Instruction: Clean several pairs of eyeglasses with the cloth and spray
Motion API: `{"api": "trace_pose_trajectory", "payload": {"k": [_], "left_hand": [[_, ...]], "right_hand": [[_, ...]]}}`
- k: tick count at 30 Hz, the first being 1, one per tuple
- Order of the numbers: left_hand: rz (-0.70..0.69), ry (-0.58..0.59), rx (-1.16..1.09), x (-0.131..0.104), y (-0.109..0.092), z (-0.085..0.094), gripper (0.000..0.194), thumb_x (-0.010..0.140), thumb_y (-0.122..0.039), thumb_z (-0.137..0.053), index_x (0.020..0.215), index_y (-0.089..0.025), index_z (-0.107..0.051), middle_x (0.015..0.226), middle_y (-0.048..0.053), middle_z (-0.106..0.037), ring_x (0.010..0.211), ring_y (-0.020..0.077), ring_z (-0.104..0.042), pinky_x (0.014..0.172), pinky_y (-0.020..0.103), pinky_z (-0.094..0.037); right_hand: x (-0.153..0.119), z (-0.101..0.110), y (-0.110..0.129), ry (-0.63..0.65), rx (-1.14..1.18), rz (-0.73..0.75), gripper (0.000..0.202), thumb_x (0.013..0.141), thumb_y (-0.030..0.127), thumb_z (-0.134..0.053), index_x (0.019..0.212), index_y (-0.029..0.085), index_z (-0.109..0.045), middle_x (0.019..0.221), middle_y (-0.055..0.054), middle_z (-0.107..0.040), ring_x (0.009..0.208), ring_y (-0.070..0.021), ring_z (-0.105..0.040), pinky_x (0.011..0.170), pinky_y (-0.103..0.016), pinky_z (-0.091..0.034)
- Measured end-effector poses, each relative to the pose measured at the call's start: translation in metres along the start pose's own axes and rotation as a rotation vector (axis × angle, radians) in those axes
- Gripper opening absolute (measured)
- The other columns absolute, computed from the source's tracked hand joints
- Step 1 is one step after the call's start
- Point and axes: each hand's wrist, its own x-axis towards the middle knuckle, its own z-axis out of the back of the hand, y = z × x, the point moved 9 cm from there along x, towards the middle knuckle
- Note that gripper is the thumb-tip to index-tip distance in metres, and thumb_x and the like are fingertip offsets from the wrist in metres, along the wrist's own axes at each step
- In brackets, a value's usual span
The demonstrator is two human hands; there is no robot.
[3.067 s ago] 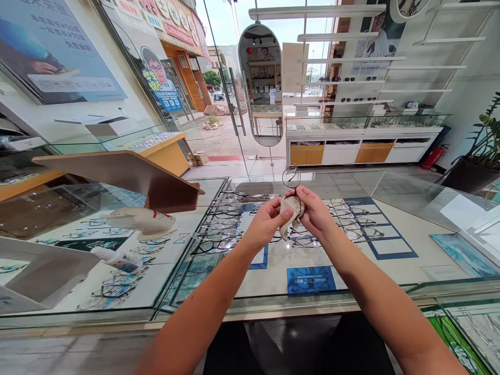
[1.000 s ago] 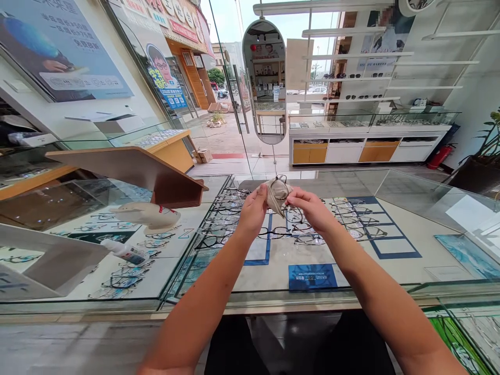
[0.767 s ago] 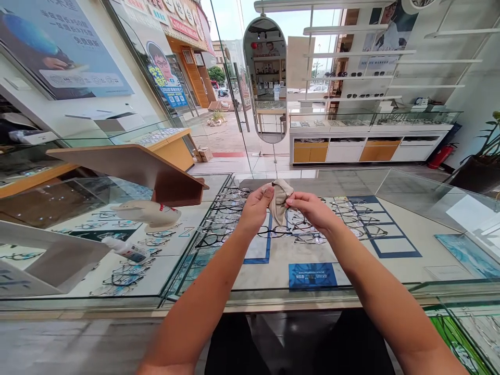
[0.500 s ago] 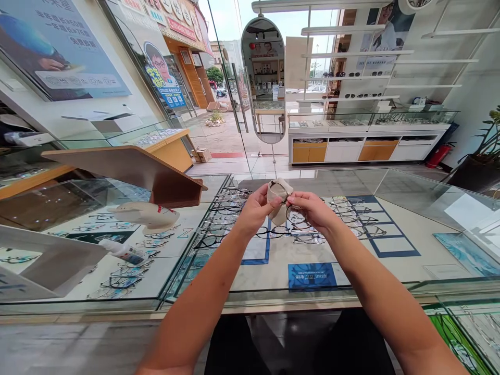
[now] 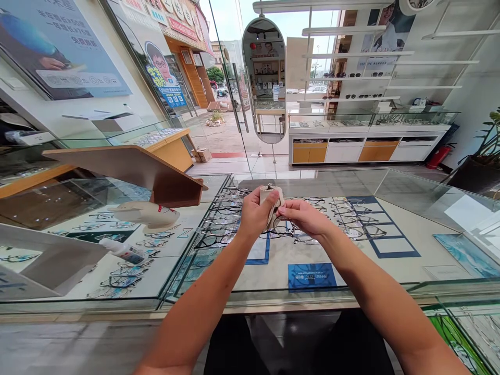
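Above the glass counter, my left hand (image 5: 255,211) is closed around a beige cloth (image 5: 267,197), which is folded over part of a pair of eyeglasses (image 5: 282,227). My right hand (image 5: 302,216) pinches the eyeglasses' frame close beside the cloth, thumb against fingers. One round, dark-rimmed lens hangs below my right fingers; the cloth and my left hand hide the rest of the frame. Under both hands, rows of eyeglass frames (image 5: 222,221) lie in the display case, seen through its glass top.
To the left stand a brown wooden stand (image 5: 175,185), a white bottle (image 5: 124,252) lying tilted, and a grey-white open box (image 5: 50,260). A blue card (image 5: 311,276) lies near the counter's front edge. Beyond the counter is an oval mirror (image 5: 264,78).
My left hand has turned and closed the cloth over the lens it was on. My right hand has shifted slightly left and down, and the visible round lens has moved left with it.
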Motion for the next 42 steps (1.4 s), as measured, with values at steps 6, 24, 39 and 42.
{"api": "trace_pose_trajectory", "payload": {"k": [6, 24, 39, 42], "left_hand": [[0.042, 0.018, -0.083, 0.003, 0.007, 0.0, 0.059, 0.084, -0.073, -0.083, 0.071, -0.02, -0.061, 0.06, -0.002, -0.058, 0.051, 0.0111, -0.05, 0.05, 0.026, -0.041], [0.143, 0.168, -0.071, 0.008, 0.007, -0.006, 0.055, 0.063, -0.053, -0.103, 0.092, -0.016, -0.074, 0.078, 0.001, -0.074, 0.065, 0.0142, -0.064, 0.062, 0.025, -0.054], [0.015, -0.133, -0.291, 0.02, 0.014, 0.018, 0.063, 0.076, -0.076, -0.088, 0.093, -0.018, -0.073, 0.075, 0.001, -0.072, 0.069, 0.0157, -0.069, 0.062, 0.025, -0.054], [0.015, -0.162, -0.312, 0.023, 0.012, 0.021, 0.063, 0.068, -0.073, -0.095, 0.091, -0.019, -0.072, 0.077, 0.0, -0.07, 0.07, 0.0132, -0.066, 0.063, 0.023, -0.054]], "right_hand": [[0.0, 0.001, 0.002, -0.032, -0.001, -0.009, 0.041, 0.073, 0.059, -0.095, 0.081, 0.02, -0.083, 0.083, -0.003, -0.076, 0.082, -0.0184, -0.06, 0.087, -0.036, -0.043], [-0.002, 0.011, 0.004, -0.112, 0.14, -0.04, 0.044, 0.065, 0.055, -0.101, 0.076, 0.019, -0.079, 0.083, -0.002, -0.07, 0.079, -0.0149, -0.059, 0.077, -0.031, -0.045], [-0.001, 0.024, 0.019, -0.202, 0.121, 0.142, 0.039, 0.073, 0.057, -0.097, 0.079, 0.024, -0.076, 0.099, -0.002, -0.073, 0.094, -0.0179, -0.062, 0.093, -0.033, -0.049], [-0.003, 0.036, 0.027, -0.284, 0.173, 0.177, 0.04, 0.072, 0.056, -0.097, 0.079, 0.025, -0.073, 0.117, -0.004, -0.075, 0.104, -0.0195, -0.065, 0.089, -0.031, -0.051]]}}
